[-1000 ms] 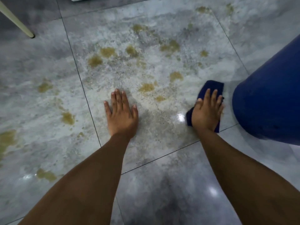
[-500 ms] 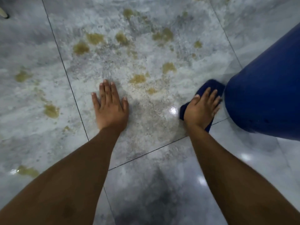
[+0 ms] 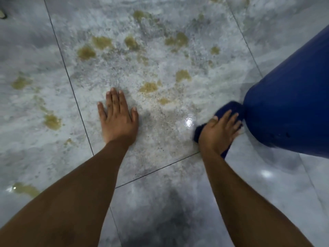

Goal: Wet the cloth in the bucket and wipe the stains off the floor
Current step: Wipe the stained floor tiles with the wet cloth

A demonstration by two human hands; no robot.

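A dark blue cloth [image 3: 231, 108] lies on the grey tiled floor [image 3: 160, 202], pressed down under my right hand [image 3: 219, 133]; its far end touches the base of the blue bucket [image 3: 292, 104] at the right. My left hand [image 3: 118, 120] rests flat on the floor, fingers apart, holding nothing. Several yellowish-brown stains [image 3: 148, 87] spot the tile beyond both hands, the nearest just ahead between them. The bucket's inside is out of sight.
More stains [image 3: 52, 122] lie on the tile to the left and one [image 3: 25, 189] by my left forearm. A wet, shiny patch [image 3: 188, 122] sits between my hands. A pale furniture foot [image 3: 2, 14] shows at the top left edge.
My right hand has slid the cloth to the right, up against the bucket's base. My left hand has stayed planted on the floor. The view has shifted slightly.
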